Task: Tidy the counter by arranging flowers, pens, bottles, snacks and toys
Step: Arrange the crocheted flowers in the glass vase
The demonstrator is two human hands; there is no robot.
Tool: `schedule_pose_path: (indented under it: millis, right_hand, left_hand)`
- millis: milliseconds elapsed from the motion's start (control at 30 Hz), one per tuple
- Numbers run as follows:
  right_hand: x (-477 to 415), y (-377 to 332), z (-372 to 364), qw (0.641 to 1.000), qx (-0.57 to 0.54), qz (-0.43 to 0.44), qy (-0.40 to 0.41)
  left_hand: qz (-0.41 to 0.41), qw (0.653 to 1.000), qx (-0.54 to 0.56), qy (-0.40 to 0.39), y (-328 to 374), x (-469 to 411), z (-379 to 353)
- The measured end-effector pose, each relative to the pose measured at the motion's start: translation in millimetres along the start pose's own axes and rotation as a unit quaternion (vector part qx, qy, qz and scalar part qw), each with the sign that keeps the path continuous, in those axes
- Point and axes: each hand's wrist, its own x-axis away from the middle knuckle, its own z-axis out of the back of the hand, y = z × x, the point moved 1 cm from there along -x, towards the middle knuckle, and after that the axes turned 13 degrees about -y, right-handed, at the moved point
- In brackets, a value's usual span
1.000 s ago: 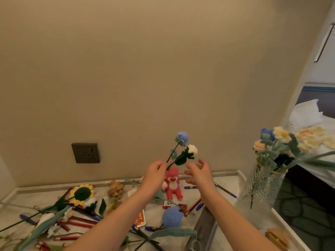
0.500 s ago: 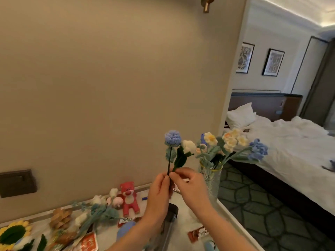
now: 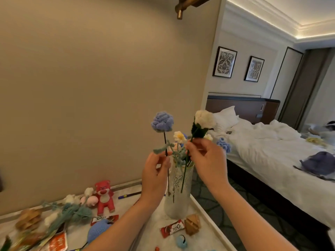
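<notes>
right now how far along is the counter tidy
Early stage. Done: several knitted flowers already stand in the glass vase. In hand: the left hand pinches the blue flower and the right hand the white flower, both over the vase. Left: the pen, red bear toy, chocolate bar and loose stems lie scattered.

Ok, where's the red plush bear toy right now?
The red plush bear toy stands on the counter's left side against the beige wall, beside the pink plush toy.

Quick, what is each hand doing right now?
Left hand: fingers pinch the stem of the blue flower.
Right hand: fingers pinch the stem of the white flower.
</notes>
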Motion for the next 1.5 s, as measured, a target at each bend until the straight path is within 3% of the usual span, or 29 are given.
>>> schedule_pose_path:
  millis: [367,667,833,1000,1133,1500]
  right_hand:
    - [-27,-13,29,0.989,-0.023,0.077,0.125]
    - [-27,17,3,0.995,0.003,0.025,0.097]
    - [-21,31,-9,0.995,0.051,-0.007,0.090]
    - [-12,45,-26,0.989,0.121,-0.042,0.075]
    - [-1,62,-40,0.982,0.138,-0.116,0.051]
    - [13,91,-51,0.964,0.146,-0.221,0.000]
  left_hand:
    - [-0.083,0.993,0.070,0.041,39,-37,-19]
    - [-0.097,0.994,0.046,0.035,31,-47,-33]
    - [-0.087,0.994,-0.063,-0.009,13,-47,-31]
    - [-0.076,0.971,-0.216,-0.064,2,-47,-26]
    - [-0.043,0.952,-0.282,-0.109,-3,-46,-25]
    - [-0.108,0.833,-0.523,-0.141,-4,-34,-29]
